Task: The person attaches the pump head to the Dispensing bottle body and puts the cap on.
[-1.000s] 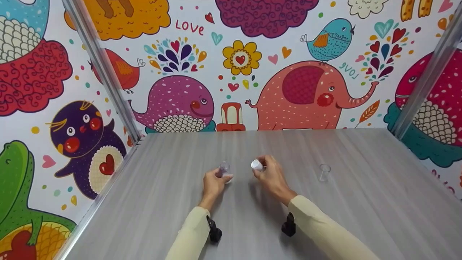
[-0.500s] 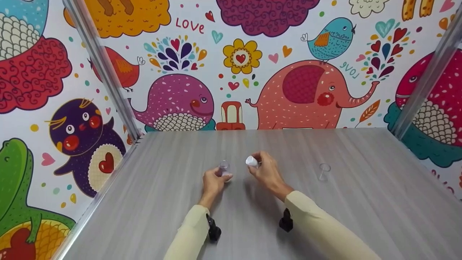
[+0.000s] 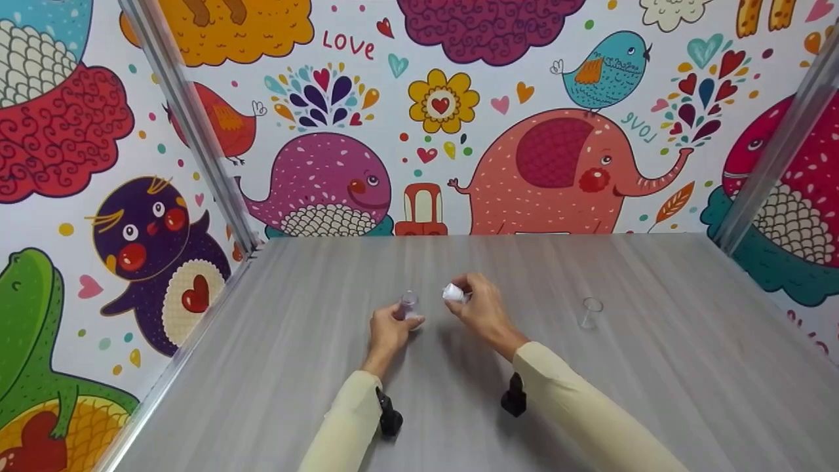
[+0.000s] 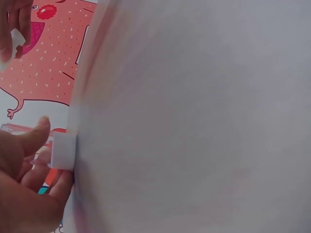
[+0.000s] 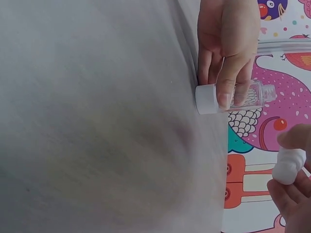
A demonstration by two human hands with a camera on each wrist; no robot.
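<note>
A small clear bottle stands upright on the table, gripped between the thumb and fingers of my left hand. In the right wrist view the bottle shows a white base and an uncovered threaded neck. My right hand pinches a white bottle top, tilted and held above the table, a short way right of the bottle and apart from it. One end of the bottle top looks rounded in the right wrist view; fingers hide part of it. A clear cap stands on the table, well right of both hands.
The grey wood-grain table reaches back to a wall printed with cartoon animals. Metal posts mark the back corners. A black wrist camera hangs under the left sleeve, and another camera under the right.
My right hand has moved left and slightly away from me, bringing the white bottle top nearer the bottle and tilting it further. My left hand and the bottle have stayed in place.
</note>
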